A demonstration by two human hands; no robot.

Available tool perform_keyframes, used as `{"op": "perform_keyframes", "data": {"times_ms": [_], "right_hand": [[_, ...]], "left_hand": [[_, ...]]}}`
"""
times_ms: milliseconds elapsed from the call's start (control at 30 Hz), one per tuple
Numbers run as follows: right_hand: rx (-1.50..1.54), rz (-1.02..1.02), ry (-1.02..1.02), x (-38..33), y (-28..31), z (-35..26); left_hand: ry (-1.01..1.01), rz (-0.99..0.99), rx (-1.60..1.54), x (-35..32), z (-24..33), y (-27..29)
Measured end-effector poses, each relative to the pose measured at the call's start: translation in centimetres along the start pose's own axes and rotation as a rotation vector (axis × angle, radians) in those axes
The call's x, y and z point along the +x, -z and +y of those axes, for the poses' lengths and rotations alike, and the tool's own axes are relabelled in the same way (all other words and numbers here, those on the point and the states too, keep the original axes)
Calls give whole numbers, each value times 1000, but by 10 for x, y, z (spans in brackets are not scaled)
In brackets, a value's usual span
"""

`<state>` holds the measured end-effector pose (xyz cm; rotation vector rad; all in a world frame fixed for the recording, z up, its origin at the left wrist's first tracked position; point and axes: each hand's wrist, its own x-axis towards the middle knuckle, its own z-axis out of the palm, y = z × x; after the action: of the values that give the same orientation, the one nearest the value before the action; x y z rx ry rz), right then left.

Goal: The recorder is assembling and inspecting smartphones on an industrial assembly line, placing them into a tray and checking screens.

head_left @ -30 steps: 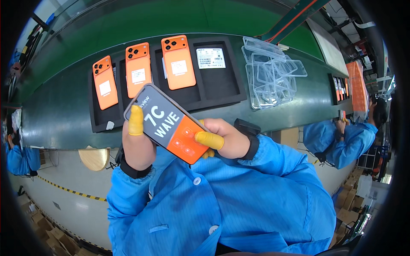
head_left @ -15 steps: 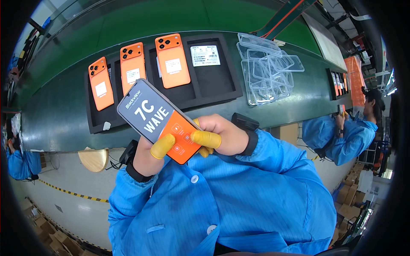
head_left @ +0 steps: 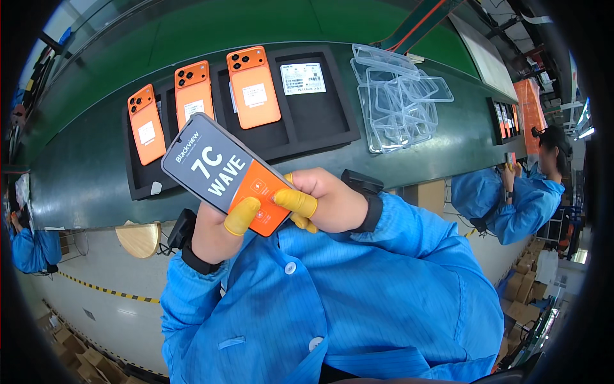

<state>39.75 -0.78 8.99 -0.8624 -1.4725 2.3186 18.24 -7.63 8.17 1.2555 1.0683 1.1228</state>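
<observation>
- A second ago the left hand [head_left: 214, 232] had its thumb near the top of the phone [head_left: 214, 173]; now that thumb rests lower down, on the orange part of the front.
- The phone is held up between both hands, just above the near edge of the bench [head_left: 83, 198], face up, its top pointing to the far left.
- The left hand comes up from below, thumb pressed on the front near the bottom; its other fingers are hidden.
- The right hand [head_left: 326, 201] grips the lower right edge, thumb across the front and capped fingers beneath, clamped on the phone.
- Yellow caps [head_left: 240, 216] cover both thumbs.
- Beyond the hands lies a black tray [head_left: 281, 137] with three orange phones [head_left: 252, 80], camera side up, and a white label [head_left: 303, 79] in its right-hand compartment.
- The phone blocks the view of the middle orange phone's lower end and part of the tray's near edge.
- Right of the tray, clear cases [head_left: 400, 105] lie in a loose heap.
- Farther right, a co-worker [head_left: 527, 198] in blue handles something small.
</observation>
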Motion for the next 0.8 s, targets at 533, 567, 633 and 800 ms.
{"op": "perform_keyframes", "data": {"times_ms": [533,567,633,800], "right_hand": [[92,-8,62,-6,-4,3],[89,-2,60,-7,-4,6],[88,3,56,-8,-5,6],[55,-1,84,-11,-5,7]], "left_hand": [[208,-386,-187,4,-3,9],[211,-372,-228,4,-4,5],[217,-355,-270,2,-6,0],[139,-364,-259,-3,-18,-5]]}}
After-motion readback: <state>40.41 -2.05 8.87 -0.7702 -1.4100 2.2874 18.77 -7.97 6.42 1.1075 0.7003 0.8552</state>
